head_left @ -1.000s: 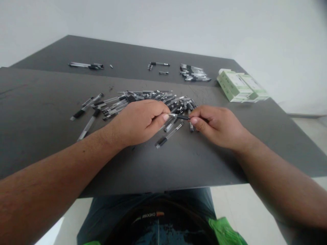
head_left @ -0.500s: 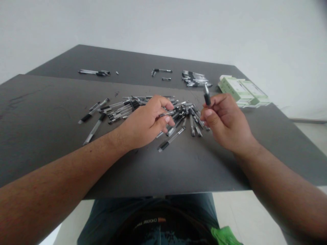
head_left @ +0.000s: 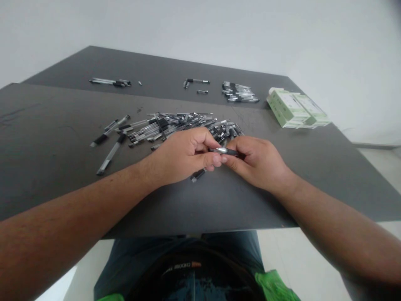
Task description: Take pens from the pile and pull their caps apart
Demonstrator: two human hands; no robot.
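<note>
My right hand [head_left: 260,162] is closed around a pen [head_left: 231,151] with a black grip, its tip end pointing left. My left hand [head_left: 184,155] pinches a small clear pen cap [head_left: 214,149] between thumb and fingers. Cap and pen tip meet in line where the fingertips of both hands come together. How far the cap sits over the tip is hidden by the fingers. Just beyond my hands spreads a loose pile of clear pens [head_left: 175,124] with black grips, partly covered by my left hand.
Toward the back of the dark table [head_left: 62,108] lie a small bundle of pens [head_left: 109,82], a single pen [head_left: 198,81] with loose caps, and a stack of pens [head_left: 239,93]. Green and white boxes [head_left: 290,109] sit at the right. Two pens [head_left: 111,154] lie left of the pile.
My right hand has come left and lowered its pen from upright to level, bringing the tip to the cap in my left hand. The left hand has shifted little.
</note>
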